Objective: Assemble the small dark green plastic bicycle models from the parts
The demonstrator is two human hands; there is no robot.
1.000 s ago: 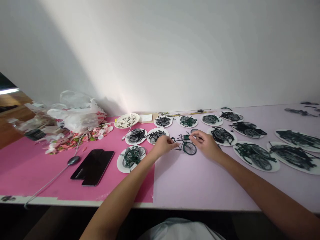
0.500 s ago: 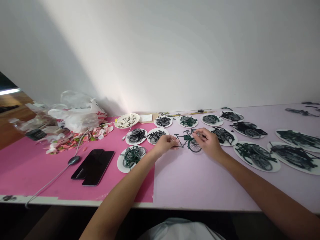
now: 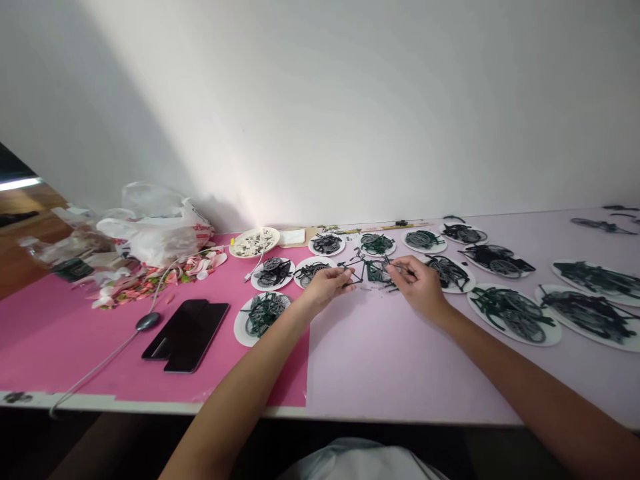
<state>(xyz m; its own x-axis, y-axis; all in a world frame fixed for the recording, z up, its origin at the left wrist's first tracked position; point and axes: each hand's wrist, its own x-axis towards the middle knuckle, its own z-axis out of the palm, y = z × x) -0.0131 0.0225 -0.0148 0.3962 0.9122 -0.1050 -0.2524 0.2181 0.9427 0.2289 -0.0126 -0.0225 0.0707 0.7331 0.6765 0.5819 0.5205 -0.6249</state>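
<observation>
A small green model bicycle (image 3: 369, 270) is held between both hands a little above the lilac table top (image 3: 390, 353). My left hand (image 3: 326, 285) pinches its front end, fingers closed on the frame. My right hand (image 3: 419, 287) grips the rear wheel end, fingers curled round it. The bicycle is tipped over toward flat, so its wheels are hard to make out. White plates (image 3: 314, 271) heaped with dark bicycle parts lie right behind and beside the hands.
Several more white plates of green and black bicycle parts (image 3: 510, 312) spread to the right. On the pink mat (image 3: 100, 333) lie a black phone (image 3: 186, 333), a grey cable, paper scraps (image 3: 140, 280) and plastic bags (image 3: 150, 230). A wall rises behind.
The model bicycle stood upright on the table; both hands have lifted it, shifted it slightly right and back, and tilted it over.
</observation>
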